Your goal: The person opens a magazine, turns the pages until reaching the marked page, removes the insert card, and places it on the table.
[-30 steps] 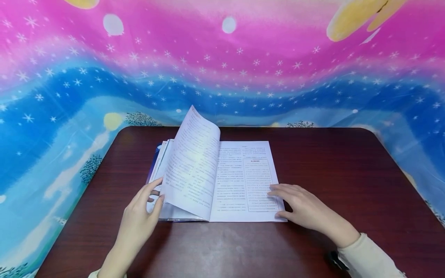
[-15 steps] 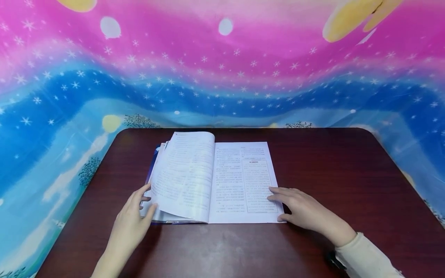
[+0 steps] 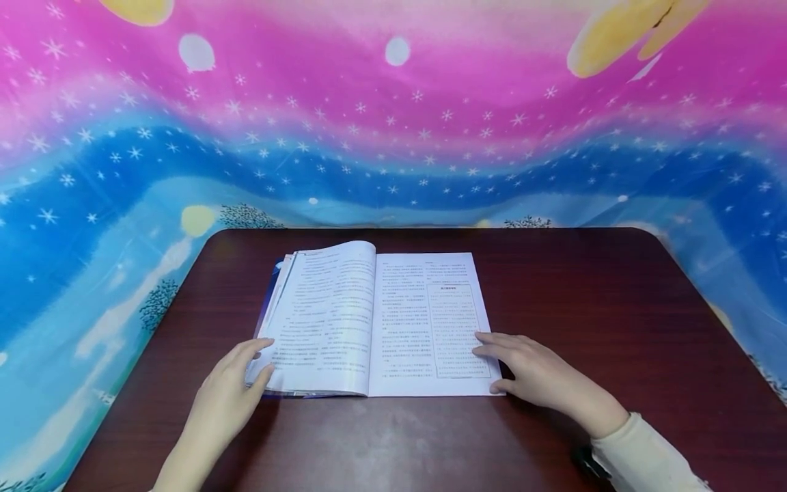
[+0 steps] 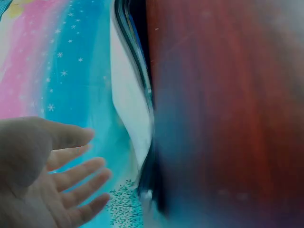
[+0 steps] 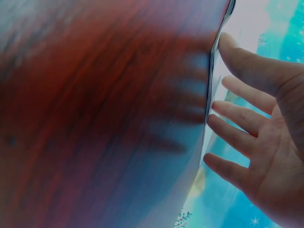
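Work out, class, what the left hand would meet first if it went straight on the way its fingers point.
Most likely the left page: in the head view the fingertips of the left hand overlap its outer edge, though whether they touch it is unclear.

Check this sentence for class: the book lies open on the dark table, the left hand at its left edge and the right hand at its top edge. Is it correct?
One slip: the right hand is at the right edge of the book, not the top, as the head view shows. It lies open on the dark table, the left hand at its left edge.
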{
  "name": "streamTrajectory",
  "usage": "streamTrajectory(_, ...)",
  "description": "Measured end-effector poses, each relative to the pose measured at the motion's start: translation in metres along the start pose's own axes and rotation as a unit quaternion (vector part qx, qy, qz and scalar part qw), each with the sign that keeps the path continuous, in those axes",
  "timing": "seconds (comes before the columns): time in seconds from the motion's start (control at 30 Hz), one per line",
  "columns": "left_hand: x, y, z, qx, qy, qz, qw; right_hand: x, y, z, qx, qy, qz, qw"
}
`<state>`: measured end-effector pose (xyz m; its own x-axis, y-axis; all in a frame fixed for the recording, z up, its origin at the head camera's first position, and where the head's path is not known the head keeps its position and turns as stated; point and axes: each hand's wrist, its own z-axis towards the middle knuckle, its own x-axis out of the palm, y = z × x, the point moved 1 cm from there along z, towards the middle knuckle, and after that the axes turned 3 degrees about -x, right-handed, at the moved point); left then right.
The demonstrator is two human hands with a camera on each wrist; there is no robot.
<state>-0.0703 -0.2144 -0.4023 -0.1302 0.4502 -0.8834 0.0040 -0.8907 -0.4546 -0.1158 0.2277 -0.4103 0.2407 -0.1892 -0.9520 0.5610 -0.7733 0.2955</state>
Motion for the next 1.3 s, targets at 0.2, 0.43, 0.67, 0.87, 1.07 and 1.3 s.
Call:
streamTrajectory(0.2, 0.002, 0.002, 0.009, 0.005, 0.059, 0.013, 0.9982, 0.000, 0.000, 0.001, -0.002, -0.004, 0.001, 1.000)
streamTrajectory(0.43, 0.005, 0.005, 0.020, 0.049, 0.085, 0.000, 0.9951, 0.001, -0.001, 0.000, -0.003, -0.003, 0.004, 1.000)
streamTrajectory(0.67, 0.014, 0.007, 0.023, 0.079, 0.140, 0.003, 0.9870, 0.001, -0.002, 0.002, -0.001, -0.005, 0.005, 1.000)
streamTrajectory(0.87, 0.018, 0.007, 0.026, 0.097, 0.151, 0.027, 0.9834, -0.001, -0.003, 0.004, -0.003, -0.013, 0.005, 1.000)
streamTrajectory(1.07, 0.019, 0.009, 0.028, 0.099, 0.149, 0.033, 0.9834, -0.004, -0.003, 0.006, -0.001, -0.020, 0.010, 1.000)
streamTrajectory(1.3, 0.020, 0.010, 0.027, 0.093, 0.147, 0.033, 0.9841, -0.010, -0.001, 0.009, -0.001, -0.034, 0.015, 0.999)
